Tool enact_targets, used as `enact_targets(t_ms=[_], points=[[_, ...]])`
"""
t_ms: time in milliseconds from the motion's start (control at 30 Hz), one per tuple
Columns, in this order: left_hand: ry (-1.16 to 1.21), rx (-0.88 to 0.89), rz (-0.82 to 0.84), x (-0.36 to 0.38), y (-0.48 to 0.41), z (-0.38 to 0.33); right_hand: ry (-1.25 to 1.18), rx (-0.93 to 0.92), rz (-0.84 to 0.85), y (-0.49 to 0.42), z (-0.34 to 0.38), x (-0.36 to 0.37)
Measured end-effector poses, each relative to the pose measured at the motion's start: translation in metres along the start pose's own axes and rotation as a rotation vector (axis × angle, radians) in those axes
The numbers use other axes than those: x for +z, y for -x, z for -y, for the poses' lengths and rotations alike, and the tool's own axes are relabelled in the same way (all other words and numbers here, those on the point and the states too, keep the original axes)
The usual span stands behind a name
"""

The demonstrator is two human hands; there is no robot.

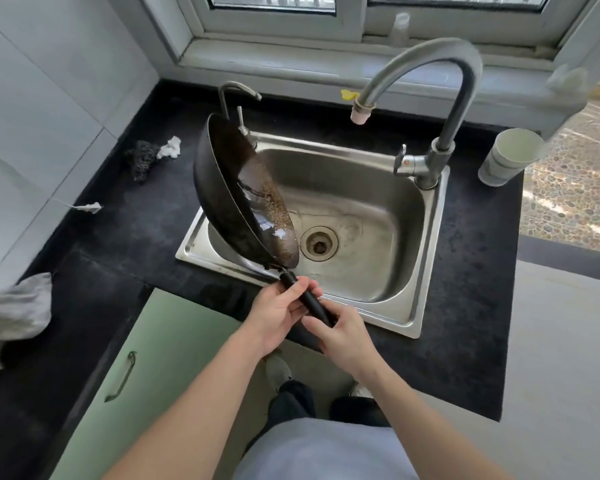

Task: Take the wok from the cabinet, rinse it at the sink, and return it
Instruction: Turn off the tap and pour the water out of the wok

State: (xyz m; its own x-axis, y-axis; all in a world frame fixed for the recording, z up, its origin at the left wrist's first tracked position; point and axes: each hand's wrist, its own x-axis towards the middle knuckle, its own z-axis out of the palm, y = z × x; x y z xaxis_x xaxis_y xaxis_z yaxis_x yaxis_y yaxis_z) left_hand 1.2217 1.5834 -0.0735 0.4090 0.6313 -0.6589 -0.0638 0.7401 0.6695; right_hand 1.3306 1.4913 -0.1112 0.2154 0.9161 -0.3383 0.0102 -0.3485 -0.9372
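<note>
A black wok (222,192) is tilted steeply on its side over the left part of the steel sink (426,271), its wet, brown-flecked inside facing right toward the drain (318,243). Both hands grip its black handle at the sink's front edge: my left hand (278,311) higher up, my right hand (340,336) at the handle's end. The tall grey faucet (440,98) arches above the sink; no water runs from its spout. The green cabinet door (153,375) below the counter is closed.
A black countertop (118,220) surrounds the sink. A steel scrubber (142,161) and white wad lie at the left, a grey cloth (14,313) at the far left. Stacked paper cups (510,157) stand at the right. A small second tap (236,95) rises behind the wok.
</note>
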Motion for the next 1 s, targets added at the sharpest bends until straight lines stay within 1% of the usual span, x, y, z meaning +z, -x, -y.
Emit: enact_targets(t_ms=[167, 300, 600, 800, 1000], points=[[-0.074, 0.027, -0.102, 0.003, 0.0, 0.011, -0.144, 0.073, 0.071, 0.005, 0.0, -0.004], [-0.098, 0.03, -0.123, 0.006, 0.001, 0.013, -0.196, 0.103, 0.078, 0.008, 0.004, -0.006], [-0.146, 0.016, -0.128, 0.004, 0.005, 0.012, -0.191, 0.133, 0.078, 0.012, 0.005, -0.005], [-0.198, 0.022, -0.146, 0.001, 0.006, 0.012, -0.23, 0.168, 0.099, 0.017, 0.012, 0.0], [-0.25, 0.032, -0.143, -0.002, 0.005, 0.012, -0.229, 0.162, 0.092, 0.02, 0.013, 0.003]])
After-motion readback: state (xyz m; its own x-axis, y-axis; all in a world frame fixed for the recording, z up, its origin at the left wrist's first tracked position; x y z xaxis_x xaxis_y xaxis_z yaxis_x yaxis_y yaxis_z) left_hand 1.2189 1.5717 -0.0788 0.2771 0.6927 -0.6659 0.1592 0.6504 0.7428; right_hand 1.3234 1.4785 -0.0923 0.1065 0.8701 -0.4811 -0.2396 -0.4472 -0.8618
